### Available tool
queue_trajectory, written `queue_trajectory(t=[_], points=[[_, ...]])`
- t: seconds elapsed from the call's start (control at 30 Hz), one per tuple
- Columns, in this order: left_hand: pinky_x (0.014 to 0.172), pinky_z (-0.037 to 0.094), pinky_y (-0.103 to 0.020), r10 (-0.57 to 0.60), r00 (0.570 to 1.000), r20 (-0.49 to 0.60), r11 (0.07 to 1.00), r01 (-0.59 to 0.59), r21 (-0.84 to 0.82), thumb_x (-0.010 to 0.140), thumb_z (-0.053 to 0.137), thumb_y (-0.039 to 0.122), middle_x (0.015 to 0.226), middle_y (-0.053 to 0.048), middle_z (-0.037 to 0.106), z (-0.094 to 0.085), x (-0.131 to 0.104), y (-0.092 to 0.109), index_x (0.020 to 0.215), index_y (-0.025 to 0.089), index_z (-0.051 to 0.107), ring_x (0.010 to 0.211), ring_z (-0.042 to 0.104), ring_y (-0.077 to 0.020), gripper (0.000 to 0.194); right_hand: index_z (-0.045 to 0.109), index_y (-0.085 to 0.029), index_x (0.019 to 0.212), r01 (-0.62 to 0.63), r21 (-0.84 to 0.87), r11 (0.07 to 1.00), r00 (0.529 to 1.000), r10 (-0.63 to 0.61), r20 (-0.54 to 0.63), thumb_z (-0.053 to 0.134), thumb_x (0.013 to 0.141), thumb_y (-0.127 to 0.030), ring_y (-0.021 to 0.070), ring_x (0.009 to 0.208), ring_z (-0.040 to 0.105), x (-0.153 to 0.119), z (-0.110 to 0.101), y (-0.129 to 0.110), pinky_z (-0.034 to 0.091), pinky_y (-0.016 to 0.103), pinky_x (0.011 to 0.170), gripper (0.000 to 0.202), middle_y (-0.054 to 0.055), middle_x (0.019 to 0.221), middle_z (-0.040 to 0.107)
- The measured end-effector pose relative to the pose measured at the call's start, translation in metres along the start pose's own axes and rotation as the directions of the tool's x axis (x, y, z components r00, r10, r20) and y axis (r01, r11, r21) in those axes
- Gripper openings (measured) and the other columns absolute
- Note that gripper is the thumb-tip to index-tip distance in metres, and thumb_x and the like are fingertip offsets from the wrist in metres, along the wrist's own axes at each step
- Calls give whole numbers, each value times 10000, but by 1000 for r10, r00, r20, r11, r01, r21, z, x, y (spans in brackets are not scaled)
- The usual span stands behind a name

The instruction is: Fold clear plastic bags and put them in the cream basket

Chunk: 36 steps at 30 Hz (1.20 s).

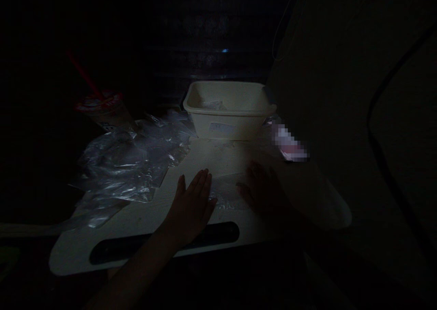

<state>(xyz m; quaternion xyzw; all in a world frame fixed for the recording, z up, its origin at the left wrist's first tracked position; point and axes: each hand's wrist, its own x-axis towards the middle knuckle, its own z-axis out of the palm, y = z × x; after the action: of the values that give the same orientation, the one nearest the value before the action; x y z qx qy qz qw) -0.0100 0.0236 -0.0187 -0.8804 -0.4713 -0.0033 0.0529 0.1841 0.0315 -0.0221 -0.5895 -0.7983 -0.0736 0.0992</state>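
Observation:
In dim light, a clear plastic bag (225,191) lies flat on a pale lap table (143,219). My left hand (193,205) rests at the bag's left edge, palm down with its fingers stretched out. On the other side, my right hand (261,187) is spread over the bag's right part, deep in shadow. Left of my hands is a heap of crinkled clear plastic bags (133,160). Beyond them stands a cream plastic bin (225,123) with a label on its front and some clear plastic inside.
A lidded cup (109,112) with a red straw stands behind the heap at the left. A blurred-out bright object (290,144) lies right of the bin. The table has a dark slot (119,248) along its front edge. A dark cable (378,150) hangs at the right.

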Motion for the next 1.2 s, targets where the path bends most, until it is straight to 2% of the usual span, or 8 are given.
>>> queue_trajectory(t=[0.13,0.33,0.6,0.8,0.93,1.07,1.13,1.2], points=[[950,99,-494,-1,1000,-8,1000,1,-6,841,187,331,1329,-140,182,1,0,0,1251,68,196,1220,103,-220,488,539,-139,944,64,180,982,996,-73,47,405,748,-267,226,964,444,23,-4,7,276,399,855,270,99,1040,523],[945,103,-503,-2,1000,13,1000,3,-16,840,196,326,1328,-145,178,-2,-1,-1,1252,65,190,1219,110,-225,488,552,-177,903,87,312,946,973,-148,178,549,609,-289,190,827,489,55,-3,7,351,304,708,315,39,854,567],[951,70,-502,3,1000,-14,999,-3,-44,840,206,340,1327,-145,186,0,-2,-1,1256,64,174,1219,104,-224,500,610,-188,726,182,280,943,848,-294,441,573,579,-351,153,656,540,77,-17,3,328,233,552,222,7,702,616],[952,84,-493,-2,999,-44,993,-3,-119,838,222,336,1320,-148,207,1,-2,-2,1264,61,134,1215,124,-224,514,618,-159,674,147,388,910,805,-337,488,572,583,-301,124,603,524,80,-21,2,306,211,516,175,7,661,607],[951,96,-490,2,997,-72,971,-19,-237,833,250,326,1317,-119,237,-1,-5,-3,1263,103,167,1207,160,-226,491,602,-123,667,45,545,837,831,-334,445,555,586,-235,94,560,494,81,-16,9,315,201,518,146,3,622,581],[936,168,-465,-111,988,-111,843,35,-536,828,248,270,1246,-78,380,-8,0,-12,1236,175,261,1141,314,-210,419,594,-112,689,3,677,736,825,-384,414,538,595,-197,81,544,485,83,-10,14,336,183,496,139,1,615,565],[900,254,-418,-174,982,-77,702,69,-709,802,323,300,1184,-75,452,-9,12,-20,1197,185,342,1068,403,-214,412,592,-116,706,9,717,697,814,-422,400,546,593,-187,85,564,500,85,-12,14,353,181,507,141,2,632,570],[819,343,-354,-184,983,25,513,118,-850,745,436,333,1123,-74,505,-8,28,-30,1109,179,458,989,464,-222,396,590,-114,714,13,749,663,799,-457,391,564,580,-174,96,596,518,88,-16,14,371,188,530,149,9,656,577]])
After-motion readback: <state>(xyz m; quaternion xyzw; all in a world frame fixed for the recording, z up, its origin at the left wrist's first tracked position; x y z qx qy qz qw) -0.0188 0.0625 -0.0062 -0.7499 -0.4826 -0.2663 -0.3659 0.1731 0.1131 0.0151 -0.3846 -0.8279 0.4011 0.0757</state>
